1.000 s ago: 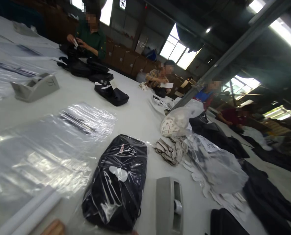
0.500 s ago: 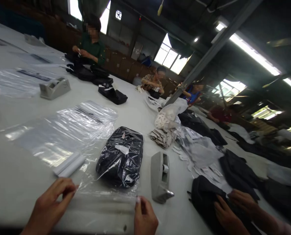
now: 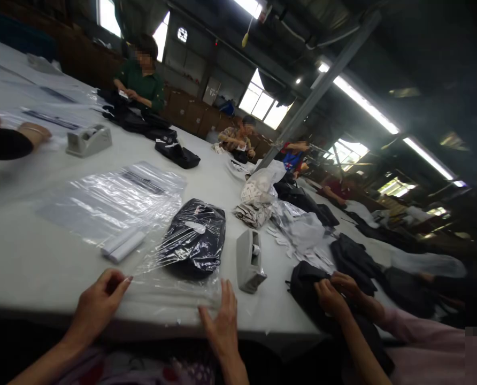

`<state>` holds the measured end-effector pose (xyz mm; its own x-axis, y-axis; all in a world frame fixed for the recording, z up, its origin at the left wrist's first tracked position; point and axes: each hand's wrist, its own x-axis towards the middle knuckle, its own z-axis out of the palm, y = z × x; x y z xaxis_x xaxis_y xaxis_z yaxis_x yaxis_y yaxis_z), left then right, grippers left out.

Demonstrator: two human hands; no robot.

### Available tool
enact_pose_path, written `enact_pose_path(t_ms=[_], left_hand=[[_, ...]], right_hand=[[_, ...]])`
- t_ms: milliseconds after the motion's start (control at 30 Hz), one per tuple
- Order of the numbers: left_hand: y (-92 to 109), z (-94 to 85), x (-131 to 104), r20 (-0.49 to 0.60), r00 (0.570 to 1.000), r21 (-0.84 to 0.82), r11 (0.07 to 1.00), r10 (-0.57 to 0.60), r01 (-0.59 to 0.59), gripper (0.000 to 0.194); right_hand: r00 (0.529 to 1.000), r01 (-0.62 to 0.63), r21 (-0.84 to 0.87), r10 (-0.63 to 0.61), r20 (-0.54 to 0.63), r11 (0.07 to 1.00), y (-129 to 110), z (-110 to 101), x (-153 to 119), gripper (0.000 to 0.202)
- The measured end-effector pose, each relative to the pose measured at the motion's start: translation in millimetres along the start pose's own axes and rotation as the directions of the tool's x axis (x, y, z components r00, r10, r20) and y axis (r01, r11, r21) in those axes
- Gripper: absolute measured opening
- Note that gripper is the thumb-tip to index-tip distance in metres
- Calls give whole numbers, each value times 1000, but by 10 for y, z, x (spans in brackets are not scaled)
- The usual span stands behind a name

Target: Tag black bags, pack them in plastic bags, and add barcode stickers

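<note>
A dark bag [image 3: 198,243], wrapped in a clear plastic sleeve [image 3: 158,280], lies on the white table in front of me. My left hand [image 3: 104,299] pinches the near left corner of the sleeve between thumb and fingers. At the near right edge of the sleeve, my right hand [image 3: 223,315] has its fingers apart and nothing gripped in them. Just right of the dark bag stands a grey tape dispenser [image 3: 248,267]. To its left are clear plastic sleeves [image 3: 110,200] spread flat, with a white roll-like bundle [image 3: 124,245] at their near edge.
Right of me, a co-worker's hands [image 3: 337,294] handle a black bag [image 3: 302,283]. Another person's arm [image 3: 9,141] reaches in at far left, near a second tape dispenser [image 3: 89,140]. Paper tags [image 3: 254,215] and crumpled plastic [image 3: 302,224] lie beyond. Several people work farther back.
My right hand has gone from pinching the sleeve's right corner to spread fingers. The wrapped bag's sleeve is drawn tighter toward my left hand. Another person's arm has appeared at far left.
</note>
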<state>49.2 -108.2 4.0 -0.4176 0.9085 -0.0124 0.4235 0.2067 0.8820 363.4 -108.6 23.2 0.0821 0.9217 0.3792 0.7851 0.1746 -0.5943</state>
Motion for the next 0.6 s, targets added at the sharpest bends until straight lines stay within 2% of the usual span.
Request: enact_pose_path(t_ms=[100, 233, 300, 367, 467, 600], left_hand=[[44, 43, 48, 60, 998, -8, 999, 35, -35, 46], [93, 115, 71, 107, 992, -4, 998, 70, -70, 34], [135, 165, 36, 111, 990, -8, 996, 84, -83, 30], [182, 217, -14, 120, 988, -16, 995, 102, -101, 28], [208, 255, -60, 133, 985, -34, 993, 112, -109, 30], [58, 141, -25, 104, 994, -18, 999, 42, -40, 33]], right_hand=[[999, -27, 62, 25, 38, 998, -81, 42, 71, 35], [980, -111, 77, 122, -159, 991, -75, -67, -30, 30], [964, -136, 112, 157, -213, 984, -85, -106, -78, 27], [970, -144, 166, 172, -174, 976, -124, -90, -85, 29], [973, -181, 197, 205, -110, 964, -176, -8, -56, 45], [960, -224, 184, 249, -126, 957, -112, 2, -115, 35]])
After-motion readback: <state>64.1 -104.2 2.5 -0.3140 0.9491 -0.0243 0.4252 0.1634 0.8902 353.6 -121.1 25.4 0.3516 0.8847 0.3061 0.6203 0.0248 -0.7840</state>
